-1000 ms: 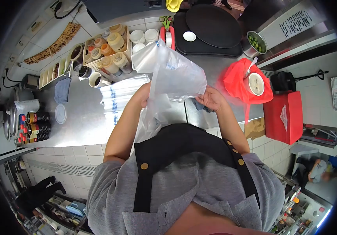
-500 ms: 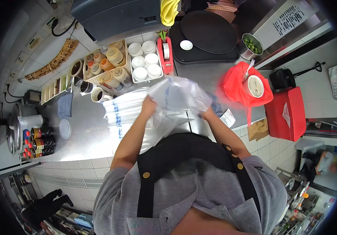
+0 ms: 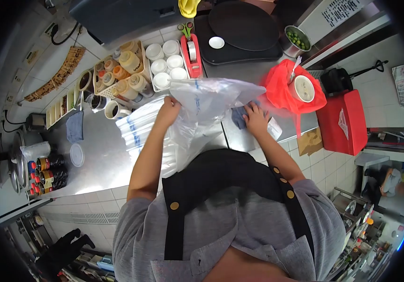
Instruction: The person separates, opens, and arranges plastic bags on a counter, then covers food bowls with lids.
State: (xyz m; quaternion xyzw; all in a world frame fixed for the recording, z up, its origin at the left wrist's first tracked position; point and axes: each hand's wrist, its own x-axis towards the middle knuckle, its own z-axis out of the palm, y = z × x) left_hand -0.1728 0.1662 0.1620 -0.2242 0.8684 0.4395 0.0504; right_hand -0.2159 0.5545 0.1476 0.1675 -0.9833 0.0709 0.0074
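Observation:
My left hand (image 3: 169, 112) is closed on the edge of a clear plastic bag (image 3: 206, 101) with blue print, which spreads out over the counter in front of me. My right hand (image 3: 256, 118) is off the bag, its fingers apart on the edge of a folded blue cloth (image 3: 238, 117). Beside that hand lies a white paper slip (image 3: 274, 128). Under and left of my left forearm is a stack of flat plastic bags (image 3: 136, 123). Farther right stands a red plastic bag (image 3: 277, 87) around a lidded tub (image 3: 302, 89).
Behind the bag are a red tape dispenser (image 3: 191, 56), a tray of white lidded cups (image 3: 166, 66) and a basket of sauce bottles (image 3: 124, 70). Black trays (image 3: 244, 28) lie at the back, near a metal pot of green limes (image 3: 297, 40). A second blue cloth (image 3: 75, 127) lies left.
My right hand has let go of the clear bag and moved onto the blue cloth. The bag's right side now flares out toward the red bag. My left hand still grips it.

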